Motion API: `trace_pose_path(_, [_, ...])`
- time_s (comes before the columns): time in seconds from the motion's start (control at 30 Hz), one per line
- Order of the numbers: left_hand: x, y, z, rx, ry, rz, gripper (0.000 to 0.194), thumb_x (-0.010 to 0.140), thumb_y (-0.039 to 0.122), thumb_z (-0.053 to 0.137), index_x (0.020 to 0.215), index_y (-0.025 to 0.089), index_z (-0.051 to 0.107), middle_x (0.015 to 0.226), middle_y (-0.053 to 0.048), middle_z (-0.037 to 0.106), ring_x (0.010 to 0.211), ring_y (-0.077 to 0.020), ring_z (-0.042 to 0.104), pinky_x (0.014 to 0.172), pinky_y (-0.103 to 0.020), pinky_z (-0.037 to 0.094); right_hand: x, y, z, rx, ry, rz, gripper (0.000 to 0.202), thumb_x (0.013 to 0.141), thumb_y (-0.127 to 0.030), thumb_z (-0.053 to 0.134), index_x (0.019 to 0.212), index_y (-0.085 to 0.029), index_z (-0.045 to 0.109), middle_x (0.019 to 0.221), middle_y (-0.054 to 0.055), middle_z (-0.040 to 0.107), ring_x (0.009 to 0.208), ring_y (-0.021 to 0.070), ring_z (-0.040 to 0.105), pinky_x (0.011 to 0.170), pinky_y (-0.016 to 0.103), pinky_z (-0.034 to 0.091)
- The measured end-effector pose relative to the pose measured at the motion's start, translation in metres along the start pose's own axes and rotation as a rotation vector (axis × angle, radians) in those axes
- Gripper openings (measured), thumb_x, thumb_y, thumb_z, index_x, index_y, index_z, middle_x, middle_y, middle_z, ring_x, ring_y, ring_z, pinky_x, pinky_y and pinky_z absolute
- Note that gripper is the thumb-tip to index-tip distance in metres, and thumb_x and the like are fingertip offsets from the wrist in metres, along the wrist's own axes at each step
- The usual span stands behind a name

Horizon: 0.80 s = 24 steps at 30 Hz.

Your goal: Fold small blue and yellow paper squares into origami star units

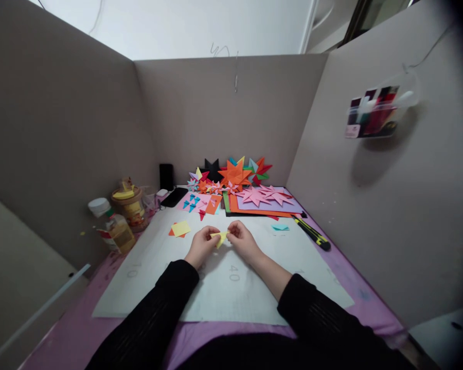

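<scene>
A small folded piece of yellow paper is held between both hands above the white sheet. My left hand pinches its left end, and my right hand has the fingers closed on its right end. Left of my left hand lies a flat yellow square on top of an orange one. To the right of my right hand, a folded turquoise paper rests on the sheet.
Folded paper stars stand at the back, with pink stars on stacked coloured paper. A yellow-black cutter lies at right. Bottle, tub and phone sit at left. Grey panels surround the table.
</scene>
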<state>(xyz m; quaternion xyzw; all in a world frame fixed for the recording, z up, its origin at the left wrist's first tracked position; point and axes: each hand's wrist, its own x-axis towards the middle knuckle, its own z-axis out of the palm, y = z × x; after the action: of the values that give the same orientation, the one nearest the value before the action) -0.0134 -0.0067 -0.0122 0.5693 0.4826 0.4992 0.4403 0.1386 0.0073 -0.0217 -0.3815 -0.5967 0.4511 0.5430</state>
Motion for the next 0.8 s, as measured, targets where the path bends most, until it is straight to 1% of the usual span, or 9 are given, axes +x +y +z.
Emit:
trace_pose_path(0.07, [0.0015, -0.0005, 0.0004, -0.042, 0.063, -0.012, 0.022, 0.064, 0.028, 0.063, 0.081, 0.014, 0.057, 0.062, 0.001, 0.057, 0.052, -0.0104, 0.052, 0.049, -0.02, 0.04, -0.0015, -0.0026, 0.0013, -0.068, -0.037, -0.017, 0.011, 0.066, -0.017, 0.052, 0.077, -0.02, 0.054, 0.07, -0.003, 0.052, 0.063, 0.0114, 0.047, 0.06, 0.023, 0.038])
trace_pose_path(0.13, [0.0025, -0.0003, 0.0007, -0.111, 0.097, -0.037, 0.024, 0.064, 0.028, 0.064, 0.081, 0.014, 0.056, 0.063, 0.001, 0.058, 0.052, -0.0101, 0.053, 0.051, -0.021, 0.041, -0.0034, -0.0045, 0.0032, -0.132, -0.073, -0.039, 0.014, 0.067, -0.015, 0.05, 0.078, -0.019, 0.057, 0.078, -0.001, 0.056, 0.069, 0.0128, 0.05, 0.063, 0.024, 0.04])
trace_pose_path(0.2, [0.0026, 0.0003, 0.0008, -0.182, 0.083, -0.076, 0.025, 0.063, 0.028, 0.064, 0.082, 0.014, 0.055, 0.063, 0.001, 0.058, 0.052, -0.0098, 0.054, 0.052, -0.021, 0.042, -0.0049, -0.0052, 0.0049, -0.186, -0.09, -0.075, 0.017, 0.067, -0.013, 0.048, 0.079, -0.019, 0.058, 0.084, 0.001, 0.057, 0.073, 0.0135, 0.052, 0.064, 0.025, 0.04])
trace_pose_path(0.27, [0.0021, 0.0011, 0.0005, -0.232, 0.053, -0.104, 0.025, 0.063, 0.027, 0.065, 0.081, 0.015, 0.055, 0.062, 0.001, 0.058, 0.052, -0.0095, 0.055, 0.052, -0.02, 0.042, -0.0054, -0.0048, 0.0057, -0.223, -0.085, -0.106, 0.016, 0.067, -0.012, 0.048, 0.078, -0.019, 0.058, 0.084, 0.001, 0.057, 0.073, 0.0135, 0.053, 0.063, 0.025, 0.041])
trace_pose_path(0.4, [0.001, 0.0021, -0.0006, -0.28, 0.033, -0.092, 0.024, 0.063, 0.026, 0.065, 0.08, 0.015, 0.053, 0.061, 0.002, 0.057, 0.052, -0.0085, 0.054, 0.051, -0.019, 0.041, -0.0032, -0.003, 0.0037, -0.241, -0.049, -0.108, 0.012, 0.068, -0.015, 0.053, 0.078, -0.019, 0.058, 0.082, 0.001, 0.058, 0.07, 0.0132, 0.053, 0.062, 0.025, 0.041])
trace_pose_path(0.63, [0.0007, 0.0039, -0.0007, -0.259, 0.009, -0.109, 0.02, 0.062, 0.025, 0.064, 0.077, 0.016, 0.054, 0.056, 0.005, 0.055, 0.05, -0.0082, 0.052, 0.051, -0.018, 0.04, -0.0018, -0.0019, 0.0006, -0.208, -0.067, -0.155, 0.011, 0.068, -0.016, 0.057, 0.077, -0.018, 0.061, 0.083, 0.002, 0.057, 0.07, 0.0127, 0.055, 0.062, 0.025, 0.042])
trace_pose_path(0.8, [-0.0004, 0.0065, -0.0015, -0.21, -0.031, -0.098, 0.016, 0.065, 0.023, 0.059, 0.079, 0.015, 0.059, 0.067, 0.0, 0.06, 0.058, -0.0103, 0.056, 0.052, -0.019, 0.041, -0.002, -0.0034, -0.0022, -0.182, -0.072, -0.197, 0.008, 0.068, -0.018, 0.059, 0.074, -0.019, 0.064, 0.083, 0.003, 0.059, 0.076, 0.0146, 0.056, 0.063, 0.025, 0.042])
